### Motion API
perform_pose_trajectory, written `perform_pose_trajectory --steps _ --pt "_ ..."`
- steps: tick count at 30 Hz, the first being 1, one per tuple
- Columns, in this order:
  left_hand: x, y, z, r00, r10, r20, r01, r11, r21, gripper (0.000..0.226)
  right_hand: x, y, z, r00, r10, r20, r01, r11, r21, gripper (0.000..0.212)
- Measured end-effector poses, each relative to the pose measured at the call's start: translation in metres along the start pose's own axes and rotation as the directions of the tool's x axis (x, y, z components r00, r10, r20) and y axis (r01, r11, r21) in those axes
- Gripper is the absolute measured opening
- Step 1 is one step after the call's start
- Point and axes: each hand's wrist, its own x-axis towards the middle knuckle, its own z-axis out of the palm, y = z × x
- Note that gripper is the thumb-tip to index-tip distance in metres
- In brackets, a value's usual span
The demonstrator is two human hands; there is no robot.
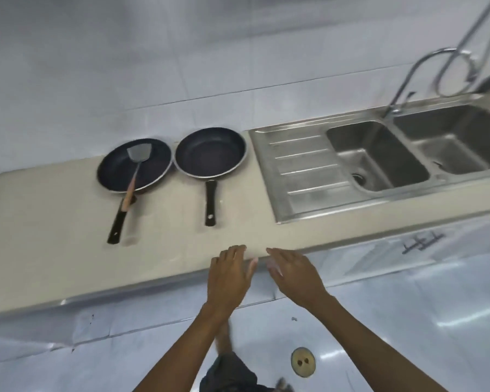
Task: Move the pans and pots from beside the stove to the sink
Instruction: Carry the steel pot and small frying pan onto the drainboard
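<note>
Both bare hands, left hand [229, 274] and right hand [293, 271], hovered open and empty over the beige counter edge [153, 267], near two black round frying pans [134, 168] [210, 152]

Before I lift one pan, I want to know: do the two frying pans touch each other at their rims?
Cannot tell. In the head view the left pan and the right pan lie rim to rim, and blur hides any gap.

Two round black non-stick frying pans with black handles are counted on the counter, the left one [134, 168] and the right one [210, 152]. One grey spatula with a pale handle [135, 171] is seen. Two stainless-steel sink basins are counted, left [379, 157] and right [461, 137]. Two bare hands are counted, left [229, 274] and right [294, 274].
</note>
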Motion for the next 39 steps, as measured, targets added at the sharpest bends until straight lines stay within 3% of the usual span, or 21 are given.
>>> perform_pose_trajectory --steps 3,8,12,17,20,23,30,34,39 --pt "0.005 0.083 0.026 0.972 0.174 0.157 -0.178 0.984 0.009 0.068 -0.056 0.057 -0.031 0.997 0.055 -0.052 -0.062 0.989 -0.131 0.053" --pt "0.011 0.211 0.076 0.826 0.483 0.290 -0.503 0.864 -0.006 0.076 -0.161 0.148 -0.069 0.914 0.403 -0.039 -0.403 0.896 -0.187 0.063" --pt "0.012 0.323 0.124 0.629 0.692 0.354 -0.718 0.692 -0.075 0.075 -0.244 0.223 -0.104 0.758 0.641 -0.121 -0.651 0.735 -0.189 0.064" --pt "0.022 0.463 0.183 0.415 0.822 0.391 -0.850 0.503 -0.155 0.075 -0.312 0.320 -0.164 0.550 0.805 -0.221 -0.835 0.530 -0.147 0.063" --pt "0.043 0.550 0.214 0.329 0.866 0.376 -0.886 0.421 -0.194 0.075 -0.336 0.385 -0.208 0.446 0.857 -0.260 -0.895 0.425 -0.134 0.064" --pt "0.067 0.638 0.240 0.294 0.883 0.365 -0.886 0.395 -0.242 0.078 -0.353 0.450 -0.251 0.366 0.885 -0.288 -0.931 0.348 -0.114 0.066" --pt "0.131 0.822 0.300 0.247 0.900 0.360 -0.903 0.348 -0.251 0.085 -0.370 0.602 -0.345 0.302 0.895 -0.328 -0.953 0.287 -0.095 0.068" --pt "0.165 0.907 0.338 0.268 0.891 0.366 -0.908 0.361 -0.215 0.093 -0.380 0.688 -0.381 0.318 0.881 -0.349 -0.948 0.306 -0.091 0.067" --pt "0.214 1.024 0.396 0.372 0.869 0.327 -0.875 0.446 -0.191 0.097 -0.391 0.835 -0.429 0.387 0.840 -0.380 -0.921 0.376 -0.104 0.064"
